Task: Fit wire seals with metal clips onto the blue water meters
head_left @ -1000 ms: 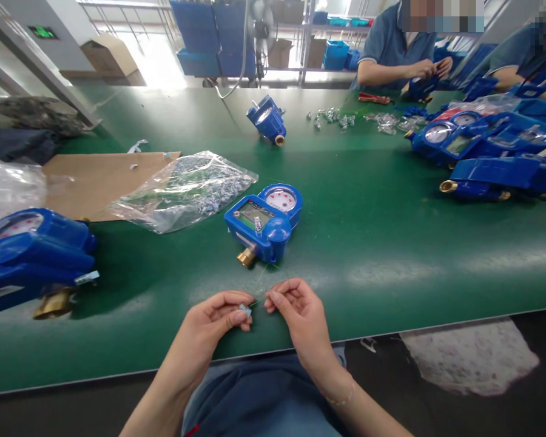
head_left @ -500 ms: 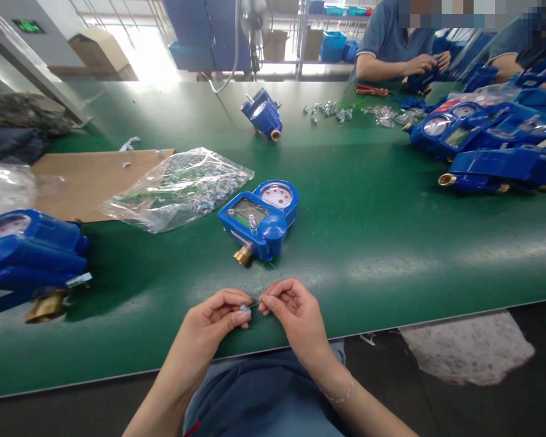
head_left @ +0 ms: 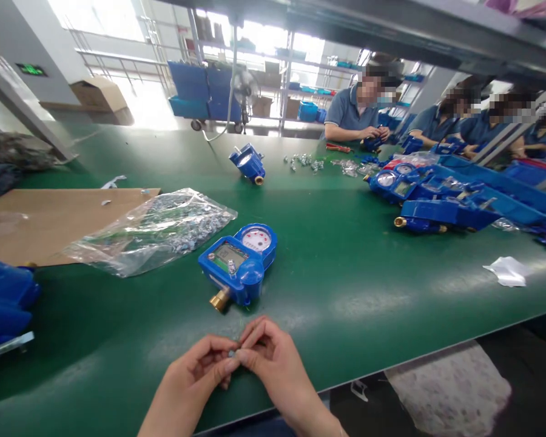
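Note:
My left hand (head_left: 200,371) and my right hand (head_left: 268,359) meet over the near edge of the green table (head_left: 368,273). Both pinch a tiny grey seal piece (head_left: 232,352) between their fingertips. Just beyond the hands lies a blue water meter (head_left: 239,264) with a round dial, a small screen and a brass fitting pointing toward me. A clear plastic bag of small metal parts (head_left: 157,229) lies to the left of that meter.
A cardboard sheet (head_left: 50,221) lies at the left, and another blue meter (head_left: 4,303) sits at the left edge. A further meter (head_left: 248,162) rests farther back, several more (head_left: 430,197) at the right. Loose small parts (head_left: 304,162) and white paper (head_left: 507,271) lie about. Other people work at the far side.
My hands have closed together, so the fingertips now touch around the small piece. The camera has tilted up, showing more of the far room and workers.

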A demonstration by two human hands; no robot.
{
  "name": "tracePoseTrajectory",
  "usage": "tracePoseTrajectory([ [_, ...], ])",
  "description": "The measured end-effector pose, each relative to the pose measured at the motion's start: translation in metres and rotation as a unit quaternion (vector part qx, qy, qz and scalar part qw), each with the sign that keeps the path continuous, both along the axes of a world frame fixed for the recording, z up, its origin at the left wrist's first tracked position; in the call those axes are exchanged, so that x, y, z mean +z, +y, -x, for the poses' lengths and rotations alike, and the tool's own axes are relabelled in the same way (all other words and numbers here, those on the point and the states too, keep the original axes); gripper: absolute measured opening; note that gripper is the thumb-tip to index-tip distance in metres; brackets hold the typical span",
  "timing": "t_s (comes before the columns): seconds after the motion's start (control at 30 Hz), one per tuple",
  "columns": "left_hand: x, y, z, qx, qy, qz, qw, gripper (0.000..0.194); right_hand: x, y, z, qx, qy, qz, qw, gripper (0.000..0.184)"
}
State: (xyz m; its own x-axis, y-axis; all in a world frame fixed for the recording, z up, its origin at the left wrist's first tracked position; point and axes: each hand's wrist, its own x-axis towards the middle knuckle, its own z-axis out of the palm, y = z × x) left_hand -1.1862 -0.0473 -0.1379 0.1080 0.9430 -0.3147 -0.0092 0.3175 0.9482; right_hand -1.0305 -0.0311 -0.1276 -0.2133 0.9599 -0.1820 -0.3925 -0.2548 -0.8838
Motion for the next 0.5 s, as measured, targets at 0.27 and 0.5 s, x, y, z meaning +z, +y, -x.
tracePoseTrajectory([
  [0.27,0.003,0.002,-0.004,-0.018,-0.014,0.032,0.999,0.034,0.003,-0.004,0.003,0.093,0.051,0.037,0.994,0.040],
  [0.5,0.008,0.003,-0.022,0.066,-0.030,-0.035,0.997,0.027,0.025,0.013,0.000,0.028,-0.204,-0.163,0.965,0.035],
])
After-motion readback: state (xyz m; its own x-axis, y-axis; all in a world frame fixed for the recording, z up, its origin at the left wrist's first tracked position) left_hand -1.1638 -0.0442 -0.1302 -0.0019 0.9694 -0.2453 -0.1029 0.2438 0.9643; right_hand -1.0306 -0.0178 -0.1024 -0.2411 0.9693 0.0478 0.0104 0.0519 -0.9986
